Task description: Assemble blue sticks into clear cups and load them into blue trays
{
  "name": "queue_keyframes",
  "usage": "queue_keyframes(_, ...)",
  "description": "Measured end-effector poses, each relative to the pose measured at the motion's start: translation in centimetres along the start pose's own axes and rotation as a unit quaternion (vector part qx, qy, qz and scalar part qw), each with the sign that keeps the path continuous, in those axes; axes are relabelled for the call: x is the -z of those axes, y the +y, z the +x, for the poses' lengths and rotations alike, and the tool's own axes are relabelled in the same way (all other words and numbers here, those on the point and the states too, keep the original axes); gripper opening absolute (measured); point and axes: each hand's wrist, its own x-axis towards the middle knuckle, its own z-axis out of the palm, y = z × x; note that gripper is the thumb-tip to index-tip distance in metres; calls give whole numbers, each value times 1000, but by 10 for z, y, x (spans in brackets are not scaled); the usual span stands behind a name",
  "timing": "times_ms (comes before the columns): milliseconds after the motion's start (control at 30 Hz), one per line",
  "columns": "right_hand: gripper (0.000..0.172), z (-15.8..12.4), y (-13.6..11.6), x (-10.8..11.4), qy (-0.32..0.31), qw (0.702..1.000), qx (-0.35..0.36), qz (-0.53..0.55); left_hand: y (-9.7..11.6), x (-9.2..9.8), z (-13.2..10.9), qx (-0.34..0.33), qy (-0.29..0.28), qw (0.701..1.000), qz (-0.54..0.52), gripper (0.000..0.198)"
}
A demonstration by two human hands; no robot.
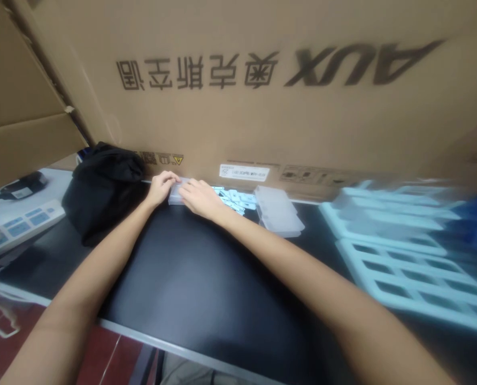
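Note:
Both arms stretch far across the black tabletop (182, 289) to a clear plastic case (176, 200) close to the cardboard. My left hand (162, 187) is at the left side of the case, with its fingers bent onto the top edge. My right hand (202, 198) grips it from the right, its fingers curled over the top and hiding much of it. Just right of that hand lies a loose pile of light blue plastic pieces (240, 200). Beyond the pile, several frosted translucent cases (278, 211) lie overlapping.
A large cardboard box (206, 123) stands along the back of the table. Black cloth (102, 187) is bunched up at left. Light blue trays with rectangular openings (415, 278) fill the right side, with blurred translucent cases (391, 208) on the rear one.

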Motion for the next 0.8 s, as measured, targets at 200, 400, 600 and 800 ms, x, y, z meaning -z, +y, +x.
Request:
queue_keyframes(200, 30, -6, 0, 5, 7, 1000, -15, -12, 3, 2, -1, -15, -15, 1000, 5, 21)
queue_keyframes(400, 33, -13, -3, 9, -4, 999, -39, -8, 1, 3, 0, -29, -36, 999, 25, 23)
queue_keyframes(600, 30, -43, 7, 51, 65, 997, -48, -15, 0, 4, 1, -22, -36, 999, 29, 26)
queue_keyframes(800, 33, -147, 62, 114, 225, 960, -162, -34, 3, 5, 1, 6, 1, 1000, -16, 22)
